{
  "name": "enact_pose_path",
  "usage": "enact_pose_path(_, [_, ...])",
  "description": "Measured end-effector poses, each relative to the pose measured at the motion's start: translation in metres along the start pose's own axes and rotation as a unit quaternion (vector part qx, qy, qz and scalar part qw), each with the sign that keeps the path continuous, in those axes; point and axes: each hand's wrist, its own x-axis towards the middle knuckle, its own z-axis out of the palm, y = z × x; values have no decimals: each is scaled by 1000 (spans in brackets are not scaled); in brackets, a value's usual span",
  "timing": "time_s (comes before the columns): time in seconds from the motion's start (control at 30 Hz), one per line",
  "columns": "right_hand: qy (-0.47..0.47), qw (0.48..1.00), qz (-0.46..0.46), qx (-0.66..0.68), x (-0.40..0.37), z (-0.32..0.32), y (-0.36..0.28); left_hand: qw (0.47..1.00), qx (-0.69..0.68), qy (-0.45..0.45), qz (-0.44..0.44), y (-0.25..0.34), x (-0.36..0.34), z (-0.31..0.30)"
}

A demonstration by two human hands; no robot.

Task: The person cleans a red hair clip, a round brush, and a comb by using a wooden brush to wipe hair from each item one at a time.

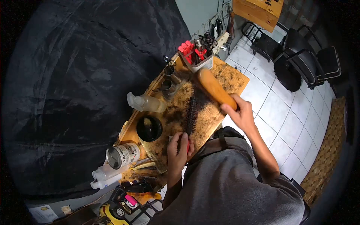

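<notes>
Wood, pale and rounded, forms the back of the big brush (214,89) that the right hand (240,112) holds by its near end. The grip is closed round the handle, and the brush slants up and away over the bench (235,78). The left hand (178,150) has its grip shut on the red handle of a black-bristled round brush (191,112), which lies lengthwise on the bench top. Its far end is just beside the wooden brush; whether the two touch I cannot tell. Dark hair clippings are strewn across the bench.

Judging by this, the step in hand is working one brush against the other to clear hair from the bristles. A next stroke would call for the left grip to keep the round brush steady while the right draws the wooden one along the bristles. It would need to stay clear of the black bowl (149,128) and spray bottle (146,102) just to the left, and of the tub of red clips (195,56) at the far end.
</notes>
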Motion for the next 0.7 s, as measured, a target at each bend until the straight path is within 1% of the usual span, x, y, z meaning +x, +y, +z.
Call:
enact_pose_path(0.03, [-17,998,-51,35,-5,1,-3,1000,1,4,1,0,-1,0])
enact_pose_path(0.07, [-51,988,-107,102,-12,12,7,1000,12,9,21,-1,-1,0])
enact_pose_path(0.1, [-123,981,-131,79,-19,12,3,999,22,13,41,-1,0,1])
enact_pose_path(0.13, [-193,967,-155,55,-26,10,-2,999,22,11,41,-4,0,-4])
enact_pose_path(0.17, [-213,960,-180,-40,-30,11,-7,994,81,-12,67,-9,-2,-12])
enact_pose_path(0.2, [-214,959,-181,-40,-27,11,-4,985,139,-33,93,-12,-3,-18])
enact_pose_path(0.23, [-155,972,-172,-48,-22,12,0,985,140,-31,93,-6,-4,-15])
enact_pose_path(0.3, [-50,985,-143,-79,-9,9,0,992,125,-19,30,10,-6,-6])
enact_pose_path(0.33, [-33,988,-116,-101,-5,4,-4,992,125,-19,29,12,-8,-7])
enact_pose_path(0.4, [-11,996,-24,-81,4,0,-12,997,40,-63,-19,13,-9,-8])
enact_pose_path(0.43, [-9,996,-25,-83,4,-1,-17,997,39,-64,-18,10,-9,-7])
enact_pose_path(0.47, [-8,999,-43,-31,3,-2,-22,999,-6,-53,-6,6,-9,-6])
enact_pose_path(0.5, [-9,998,-62,22,0,-1,-26,998,-51,-41,6,3,-8,-5])
enact_pose_path(0.53, [-36,990,-135,38,-5,6,-21,998,-53,-38,7,1,-6,-7])
enact_pose_path(0.6, [-195,965,-178,-5,-21,6,-23,996,-62,-51,33,-2,-4,-10])
enact_pose_path(0.63, [-195,964,-179,-6,-22,6,-23,996,-63,-51,33,2,-5,-7])
enact_pose_path(0.7, [-211,962,-127,-116,-24,13,-19,994,-97,-30,-41,14,-11,0])
